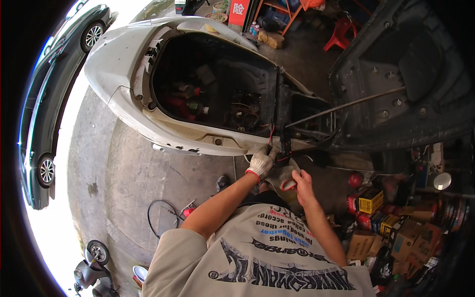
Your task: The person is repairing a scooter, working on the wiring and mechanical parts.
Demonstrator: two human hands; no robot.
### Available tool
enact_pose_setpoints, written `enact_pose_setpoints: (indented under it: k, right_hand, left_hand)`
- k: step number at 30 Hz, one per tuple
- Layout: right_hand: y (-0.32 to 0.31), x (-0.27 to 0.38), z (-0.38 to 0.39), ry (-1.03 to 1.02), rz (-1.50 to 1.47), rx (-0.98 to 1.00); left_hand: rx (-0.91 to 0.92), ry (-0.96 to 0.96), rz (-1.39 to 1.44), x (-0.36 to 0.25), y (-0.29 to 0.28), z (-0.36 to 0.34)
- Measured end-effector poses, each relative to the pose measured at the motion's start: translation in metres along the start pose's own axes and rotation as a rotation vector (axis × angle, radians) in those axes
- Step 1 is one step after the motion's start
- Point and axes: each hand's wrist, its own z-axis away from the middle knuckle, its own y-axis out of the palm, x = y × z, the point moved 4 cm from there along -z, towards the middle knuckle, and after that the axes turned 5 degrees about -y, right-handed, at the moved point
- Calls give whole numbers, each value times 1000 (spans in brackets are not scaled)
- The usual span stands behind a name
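Observation:
My left hand [263,161], in a white knitted glove with a red cuff, is at the near side edge of a white scooter [116,64]. Its fingers are closed around a thin red-and-black wire [272,132] that comes up out of the body. Just right of it, my bare right hand [304,185] grips a pair of scissors with a red loop handle [288,185]. Their blades point up toward the scooter and are hard to make out. Inside the open storage bin [222,54] lie bottles and loose wiring [243,114].
The raised black seat [366,84] is at the right, with a rod [346,105] running to it. Boxes [371,201] and cartons pile up at the lower right. A red stool [341,33] stands behind. A hose [161,213] lies on the left floor, and a car [64,94] is parked outside.

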Motion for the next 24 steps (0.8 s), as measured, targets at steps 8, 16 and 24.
enact_pose_setpoints:
  k: [8, 16, 24]
  right_hand:
    - [8, 12, 11, 50, -463, 116]
    - [1, -16, 1, -264, 363, -41]
    - [-11, 26, 13, -602, 769, -195]
  left_hand:
    - [291, 688, -385, 0, 39, 29]
    - [584, 199, -236, 27, 46, 26]
    - [467, 94, -249, 34, 36, 22]
